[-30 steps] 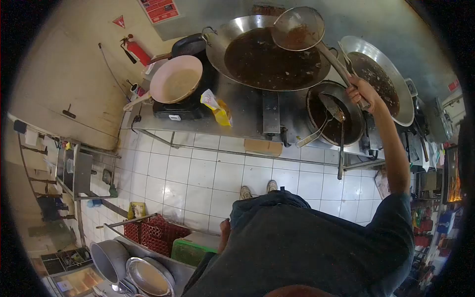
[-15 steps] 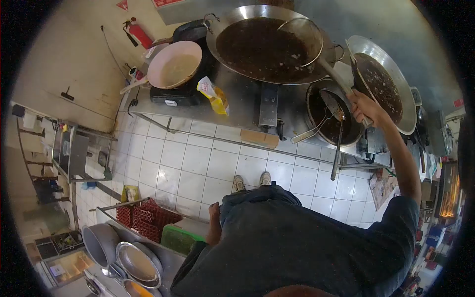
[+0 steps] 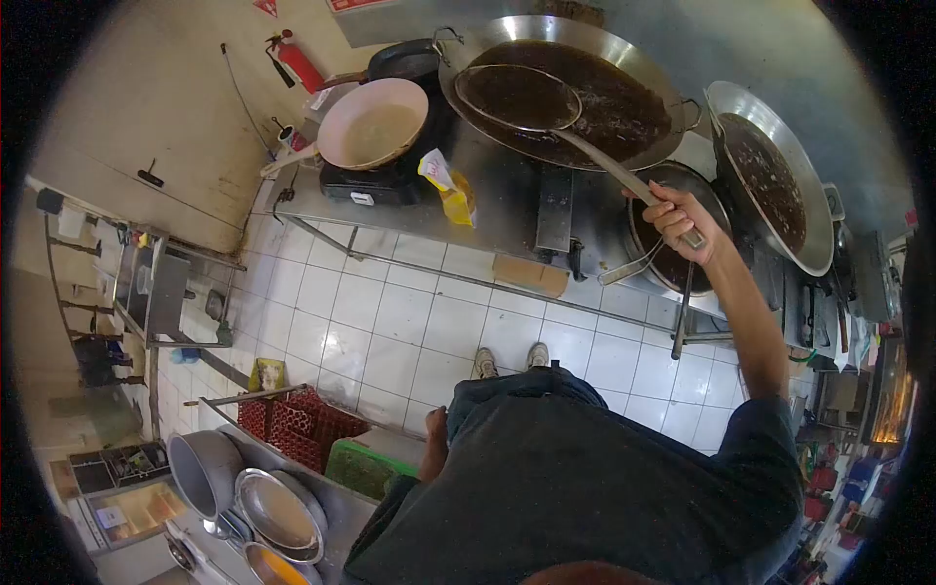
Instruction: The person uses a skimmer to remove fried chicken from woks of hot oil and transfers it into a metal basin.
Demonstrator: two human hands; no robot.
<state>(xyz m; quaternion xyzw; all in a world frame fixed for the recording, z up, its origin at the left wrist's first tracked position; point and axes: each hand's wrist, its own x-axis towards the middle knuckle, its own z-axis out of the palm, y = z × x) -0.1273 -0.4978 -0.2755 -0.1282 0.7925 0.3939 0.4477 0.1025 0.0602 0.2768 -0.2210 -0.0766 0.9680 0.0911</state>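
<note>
My right hand (image 3: 675, 222) is wrapped round the long handle of a round wire strainer (image 3: 606, 168). The strainer's hoop hangs at the left-middle of a large wok (image 3: 609, 37) filled with dark brown liquid; I cannot tell whether its mesh touches the liquid. Beneath my right hand stands a round pot (image 3: 722, 191), partly hidden, with long tool handles sticking out over its near side. Low beside my hip, away from the counter, my left hand (image 3: 436, 425) hangs with fingers curled and nothing visible in them.
Right of the pot sits a second wok (image 3: 812, 229) of dark liquid. Left on the counter are a pink pan (image 3: 336, 122) on a burner and a yellow-and-white packet (image 3: 452, 192). Behind me, bowls (image 3: 246, 507), a grey pot (image 3: 203, 471) and red crates (image 3: 302, 414) stand close.
My right hand has moved left with the strainer, whose hoop has gone from the wok's right side to its left-middle. The view has shifted slightly. My left hand stays low.
</note>
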